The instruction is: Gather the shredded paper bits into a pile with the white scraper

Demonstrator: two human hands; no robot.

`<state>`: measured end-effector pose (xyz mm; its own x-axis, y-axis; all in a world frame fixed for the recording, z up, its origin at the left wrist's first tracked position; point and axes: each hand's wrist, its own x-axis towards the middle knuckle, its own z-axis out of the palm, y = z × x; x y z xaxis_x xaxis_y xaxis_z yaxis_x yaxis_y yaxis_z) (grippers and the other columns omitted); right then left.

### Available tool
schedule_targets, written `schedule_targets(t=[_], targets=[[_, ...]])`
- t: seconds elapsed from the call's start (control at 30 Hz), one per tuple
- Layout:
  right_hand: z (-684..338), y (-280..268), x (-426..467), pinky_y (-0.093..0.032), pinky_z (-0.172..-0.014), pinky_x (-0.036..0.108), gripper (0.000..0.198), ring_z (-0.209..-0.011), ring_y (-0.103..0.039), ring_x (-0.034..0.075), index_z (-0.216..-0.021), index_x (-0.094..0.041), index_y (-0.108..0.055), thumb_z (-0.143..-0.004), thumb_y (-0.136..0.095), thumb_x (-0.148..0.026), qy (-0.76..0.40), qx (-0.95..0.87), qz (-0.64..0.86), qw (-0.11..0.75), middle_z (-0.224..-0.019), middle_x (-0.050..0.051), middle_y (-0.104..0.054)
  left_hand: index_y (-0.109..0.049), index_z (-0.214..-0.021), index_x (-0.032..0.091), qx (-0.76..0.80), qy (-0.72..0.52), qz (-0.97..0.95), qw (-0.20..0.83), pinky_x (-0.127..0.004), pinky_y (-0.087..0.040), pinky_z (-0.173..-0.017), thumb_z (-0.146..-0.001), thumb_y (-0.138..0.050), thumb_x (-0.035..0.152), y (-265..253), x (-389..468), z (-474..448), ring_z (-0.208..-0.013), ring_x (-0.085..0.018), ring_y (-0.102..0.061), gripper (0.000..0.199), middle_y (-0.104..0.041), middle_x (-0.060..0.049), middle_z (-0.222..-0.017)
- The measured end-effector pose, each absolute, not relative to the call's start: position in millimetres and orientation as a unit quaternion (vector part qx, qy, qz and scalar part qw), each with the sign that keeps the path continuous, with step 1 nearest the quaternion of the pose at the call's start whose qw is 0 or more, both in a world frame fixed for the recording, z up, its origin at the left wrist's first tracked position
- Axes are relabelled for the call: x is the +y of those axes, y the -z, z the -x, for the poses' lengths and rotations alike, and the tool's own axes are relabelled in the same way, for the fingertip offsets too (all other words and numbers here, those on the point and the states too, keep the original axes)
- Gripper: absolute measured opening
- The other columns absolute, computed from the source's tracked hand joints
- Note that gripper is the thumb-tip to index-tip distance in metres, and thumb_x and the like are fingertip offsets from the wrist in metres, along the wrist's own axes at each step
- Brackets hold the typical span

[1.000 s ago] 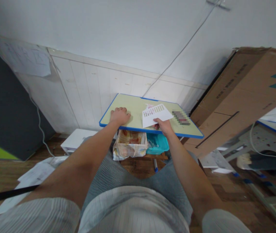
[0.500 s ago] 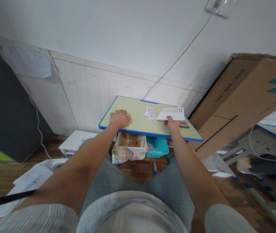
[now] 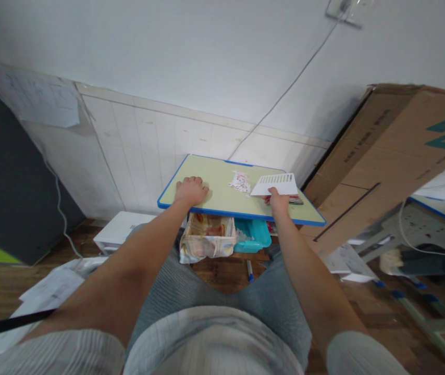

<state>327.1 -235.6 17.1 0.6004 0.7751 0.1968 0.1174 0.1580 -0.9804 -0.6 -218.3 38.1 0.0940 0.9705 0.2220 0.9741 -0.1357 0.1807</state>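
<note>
My left hand [image 3: 192, 190] lies on the left part of the pale-green tabletop [image 3: 218, 190] with its blue edging, fingers stretched out and nothing held. At the table's right side my right hand [image 3: 277, 200] grips a white card [image 3: 277, 184] with a row of slots or printed bars along its far side. The thumb is on top of the card and the fingers are underneath. Partly under that card lies a dark-edged spiral-bound item [image 3: 296, 200], mostly hidden. A small heap of white and pinkish paper bits [image 3: 240, 181] sits left of the card.
Below the table's front edge are a cloth-lined basket [image 3: 208, 245] and a turquoise bin [image 3: 259, 240]. A large cardboard box [image 3: 386, 151] leans at the right. A white box [image 3: 123, 229] and papers [image 3: 50, 291] are at the lower left. A cable [image 3: 285, 92] runs down the wall.
The camera view has shifted slightly. The white card in my right hand is tilted a little differently, with its left corner lower. My left hand stays in place on the table.
</note>
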Motion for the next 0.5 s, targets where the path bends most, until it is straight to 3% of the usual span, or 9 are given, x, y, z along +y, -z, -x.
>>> schedule_targets(t=[0.3,0.5], targets=[[-324,-17,-242,-0.041,-0.039,0.026,0.015,-0.042,-0.052,0.019,-0.089,-0.023,-0.073,-0.075,-0.078,-0.020,-0.272,-0.399,0.598,0.640,-0.047,-0.003,-0.061,-0.073,-0.161,0.016,-0.656,0.140,0.741,0.008,-0.060,-0.048,-0.130,-0.116,-0.044,0.043,-37,-218,1,-0.163,-0.042,-0.059,0.059,-0.067,-0.024,-0.175],[-323,-16,-250,-0.039,-0.037,0.023,0.023,-0.042,-0.054,0.017,-0.090,-0.023,-0.070,-0.067,-0.074,-0.022,-0.298,-0.415,0.574,0.641,-0.052,-0.003,-0.065,-0.074,-0.160,0.017,-0.655,0.142,0.742,0.007,-0.062,-0.048,-0.131,-0.116,-0.045,0.043,-37,-217,1,-0.163,-0.043,-0.059,0.059,-0.068,-0.024,-0.175]])
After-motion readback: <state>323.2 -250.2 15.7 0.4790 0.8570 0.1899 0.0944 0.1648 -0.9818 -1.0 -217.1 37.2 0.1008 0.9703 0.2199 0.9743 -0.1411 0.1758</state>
